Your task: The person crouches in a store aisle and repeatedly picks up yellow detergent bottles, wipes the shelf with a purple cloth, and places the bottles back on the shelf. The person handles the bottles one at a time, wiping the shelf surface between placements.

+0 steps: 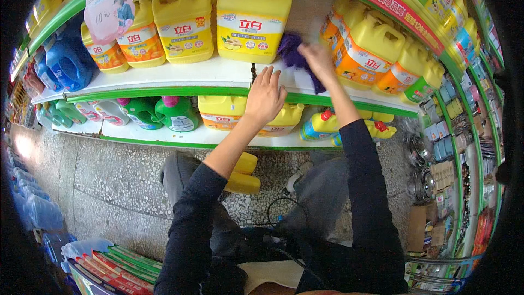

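Observation:
My right hand (317,59), blurred, grips a dark purple cloth (292,51). The cloth lies against the white shelf (233,74), in a gap between yellow jugs, and one end hangs toward the green front edge (229,92). My left hand (266,96) is at that edge, holding nothing, its fingers slightly apart and pointing toward the shelf. Just behind its fingertips stands a large upright yellow detergent jug (254,20) with a moulded handle. To the right of my right hand, yellow jugs with orange labels (362,59) stand in rows.
More yellow jugs (184,28) and blue bottles (67,63) fill the shelf's left. A pink price card (109,10) hangs in front. Green bottles (176,114) and yellow jugs stand on the lower shelf. Two yellow containers (243,182) are on the speckled floor (123,172) between my legs.

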Tool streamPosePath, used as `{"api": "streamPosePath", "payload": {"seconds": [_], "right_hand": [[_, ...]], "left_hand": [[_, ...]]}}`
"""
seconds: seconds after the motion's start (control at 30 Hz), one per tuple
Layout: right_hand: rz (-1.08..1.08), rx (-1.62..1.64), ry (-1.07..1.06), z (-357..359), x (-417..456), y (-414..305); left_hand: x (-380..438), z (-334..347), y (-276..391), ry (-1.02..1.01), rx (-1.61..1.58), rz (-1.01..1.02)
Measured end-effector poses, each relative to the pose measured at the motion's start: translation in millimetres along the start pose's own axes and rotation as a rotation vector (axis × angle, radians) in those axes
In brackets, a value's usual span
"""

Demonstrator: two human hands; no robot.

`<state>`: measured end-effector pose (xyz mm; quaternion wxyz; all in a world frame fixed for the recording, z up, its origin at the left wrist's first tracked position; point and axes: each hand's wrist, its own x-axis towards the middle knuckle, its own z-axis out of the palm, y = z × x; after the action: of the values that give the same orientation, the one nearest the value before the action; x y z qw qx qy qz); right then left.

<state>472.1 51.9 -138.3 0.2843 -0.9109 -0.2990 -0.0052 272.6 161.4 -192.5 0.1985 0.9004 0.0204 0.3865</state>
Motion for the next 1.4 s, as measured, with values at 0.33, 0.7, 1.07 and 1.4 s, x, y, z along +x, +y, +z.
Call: {"api": "streamPosePath", "payload": {"seconds": [0.33,0.7,1.07,1.4], "right_hand": [[-0.002,-0.419,0.026,79.0,51.1,2.5],[-0.014,-0.412,-0.089,49.9,152.4,27.1],[-0.001,-0.428,-0.101,28.5,39.4,-4.6],[-0.111,-0.399,-0.091,26.1,-52.4,-17.6]], "left_hand": [[24.6,41.7,-23.6,-0.140,0.528,0.028],[28.4,38.9,-23.7,-0.146,0.488,0.055],[24.4,39.1,-32.9,-0.115,0.367,-0.004],[19.9,45.7,-33.9,-0.043,0.328,0.027]]}}
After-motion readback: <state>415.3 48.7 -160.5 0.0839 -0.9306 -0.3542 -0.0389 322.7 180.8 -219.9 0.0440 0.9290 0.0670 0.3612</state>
